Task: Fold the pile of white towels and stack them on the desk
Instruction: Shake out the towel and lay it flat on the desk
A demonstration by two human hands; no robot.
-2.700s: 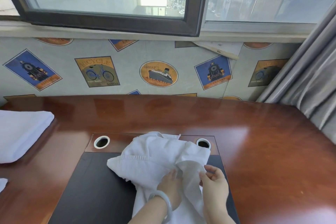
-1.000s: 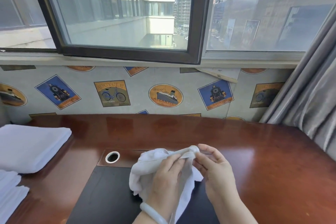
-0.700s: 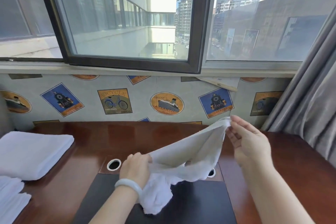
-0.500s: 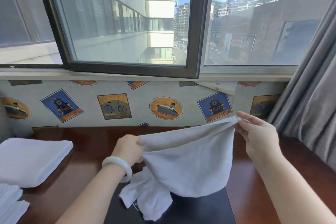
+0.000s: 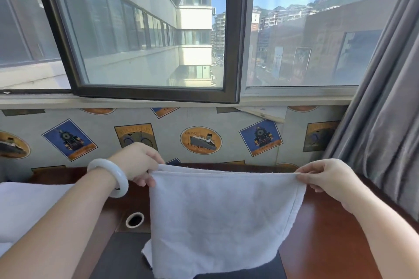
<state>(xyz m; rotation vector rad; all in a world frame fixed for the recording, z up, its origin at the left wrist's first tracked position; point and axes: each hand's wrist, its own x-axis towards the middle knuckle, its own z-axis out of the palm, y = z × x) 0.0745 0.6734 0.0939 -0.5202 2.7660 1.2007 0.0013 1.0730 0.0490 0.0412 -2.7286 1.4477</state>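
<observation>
Hanging flat and white — towel (image 5: 222, 217) pinched at both top corners.

A towel (image 5: 222, 210) is held above the middle of the surface (image 5: 328, 244), its top corners pinched by the left hand (image 5: 138, 163) at ten o'clock and the right hand (image 5: 326, 179) at two o'clock. At nine o'clock folded towels (image 5: 29, 206) are laid on the surface, with a cable hole (image 5: 135, 219) between them and the held towel. A window (image 5: 149, 29) is set behind at twelve o'clock.
</observation>
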